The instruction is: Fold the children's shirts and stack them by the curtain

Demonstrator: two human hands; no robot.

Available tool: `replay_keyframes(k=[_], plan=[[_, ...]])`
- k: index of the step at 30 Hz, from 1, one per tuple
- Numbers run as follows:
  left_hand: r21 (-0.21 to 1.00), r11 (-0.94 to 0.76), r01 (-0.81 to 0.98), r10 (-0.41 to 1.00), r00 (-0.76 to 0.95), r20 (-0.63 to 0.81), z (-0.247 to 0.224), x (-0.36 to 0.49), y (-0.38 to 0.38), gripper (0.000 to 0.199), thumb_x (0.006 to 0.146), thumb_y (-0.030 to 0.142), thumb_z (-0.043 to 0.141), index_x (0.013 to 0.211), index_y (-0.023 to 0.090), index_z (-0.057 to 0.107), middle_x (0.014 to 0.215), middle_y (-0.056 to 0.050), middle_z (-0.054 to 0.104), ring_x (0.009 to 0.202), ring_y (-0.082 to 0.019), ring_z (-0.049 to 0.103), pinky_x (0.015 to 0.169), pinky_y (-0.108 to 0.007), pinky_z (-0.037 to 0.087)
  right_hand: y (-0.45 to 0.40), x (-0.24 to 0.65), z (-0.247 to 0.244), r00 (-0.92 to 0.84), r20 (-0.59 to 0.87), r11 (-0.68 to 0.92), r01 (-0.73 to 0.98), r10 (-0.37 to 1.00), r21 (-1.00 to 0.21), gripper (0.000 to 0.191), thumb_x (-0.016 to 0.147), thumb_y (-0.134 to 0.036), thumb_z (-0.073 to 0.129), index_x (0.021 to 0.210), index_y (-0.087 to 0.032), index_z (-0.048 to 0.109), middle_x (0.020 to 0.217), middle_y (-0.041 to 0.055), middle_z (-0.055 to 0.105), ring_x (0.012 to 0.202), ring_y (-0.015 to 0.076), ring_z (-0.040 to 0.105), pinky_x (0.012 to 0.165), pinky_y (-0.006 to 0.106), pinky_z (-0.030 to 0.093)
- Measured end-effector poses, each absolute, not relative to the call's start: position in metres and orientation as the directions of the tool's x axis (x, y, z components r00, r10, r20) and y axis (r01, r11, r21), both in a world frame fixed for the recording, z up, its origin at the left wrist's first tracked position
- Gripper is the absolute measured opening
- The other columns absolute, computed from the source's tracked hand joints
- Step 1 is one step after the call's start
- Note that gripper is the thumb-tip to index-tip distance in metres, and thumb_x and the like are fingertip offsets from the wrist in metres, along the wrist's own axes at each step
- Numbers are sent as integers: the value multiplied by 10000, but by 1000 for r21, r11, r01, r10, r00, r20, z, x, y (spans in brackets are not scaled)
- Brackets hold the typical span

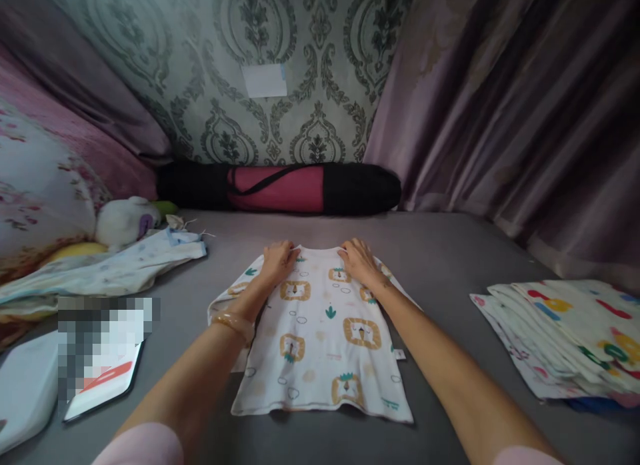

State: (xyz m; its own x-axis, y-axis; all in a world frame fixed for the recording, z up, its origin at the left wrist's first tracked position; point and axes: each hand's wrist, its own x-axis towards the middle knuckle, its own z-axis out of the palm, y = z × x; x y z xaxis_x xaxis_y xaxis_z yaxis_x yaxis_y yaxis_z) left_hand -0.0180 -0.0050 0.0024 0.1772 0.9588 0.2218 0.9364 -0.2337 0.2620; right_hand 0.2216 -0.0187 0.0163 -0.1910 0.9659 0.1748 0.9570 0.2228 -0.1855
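A small white long-sleeved shirt (320, 332) lies spread on the grey bed surface, its neckline away from me and its hem towards me. Brown lion faces, green leaves and pebble outlines are printed on it. My left hand (280, 262) is closed on the shirt at the left shoulder by the neckline. At the opposite shoulder my right hand (357, 260) pinches the cloth too. Both sleeves slope outward, partly hidden under my forearms. A small tag sticks out from the right side seam.
Folded printed clothes (565, 338) are stacked at the right. On the left lie a loose pale garment (150, 258), a partly pixelated tablet-like device (107, 385), a white object (30, 385) and a plush toy (125, 222). A long black-and-red bag (280, 188) lines the wall.
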Motion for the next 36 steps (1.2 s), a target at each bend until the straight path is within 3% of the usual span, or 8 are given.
replay_keyframes(k=[7,12,15,18,21,26,31,36], plan=[[60,-232,971,957,217,195,-7,-16,-7,359,974,408,305,1029,143,541,1023,-170,642,985,-309,562,843,-414,335,-23,218,1,-187,206,215,969,961,-121,306,991,-337,334,1129,-170,550,1144,134,572,1080,264,489,912,365,338],[-65,-248,967,946,256,198,-2,-15,-7,371,970,386,315,1054,113,551,1066,-201,608,1031,-330,534,866,-427,331,-17,240,27,-235,31,232,913,971,-335,331,986,-321,321,1152,-193,578,1174,101,616,1063,211,542,888,295,381],[-96,-259,961,933,274,234,11,-9,-11,385,951,377,366,1118,80,543,1077,-228,590,1036,-349,523,878,-447,337,-38,287,46,-162,60,173,893,985,-416,323,964,-249,328,1066,-171,624,1085,87,670,970,173,589,818,246,404],[-24,-344,939,891,334,308,23,11,-18,355,937,314,388,1192,106,522,1109,-203,582,1044,-337,516,863,-440,369,-85,341,50,-12,-34,-3,904,999,-427,288,924,-240,387,869,-146,654,859,78,705,760,150,615,659,225,409],[160,-572,805,806,515,291,25,48,-25,281,932,231,376,1109,173,586,1061,-128,621,1001,-262,550,877,-383,401,-137,377,42,117,-237,-203,902,964,-381,304,896,-350,461,758,-150,644,653,48,669,546,125,571,511,219,357],[426,-675,602,735,595,325,2,121,-37,282,872,102,390,1001,157,634,1016,-111,653,981,-218,579,919,-344,427,-183,381,39,135,-266,-224,914,954,-339,285,770,-467,627,778,-182,638,676,24,670,562,125,567,485,217,328],[493,-628,602,777,465,423,-22,150,-48,318,843,88,411,1091,145,602,1099,-132,623,1074,-246,537,974,-408,410,-183,370,46,139,-324,-256,899,936,-354,262,649,-395,729,761,-174,642,653,-2,641,584,124,558,497,210,327],[485,-645,590,764,474,439,-28,148,-47,316,855,106,408,1115,152,581,1119,-126,614,1087,-235,529,989,-401,405,-175,383,55,39,-335,-240,776,941,-584,118,654,-255,665,703,-159,619,605,-27,575,569,106,501,497,201,321]])
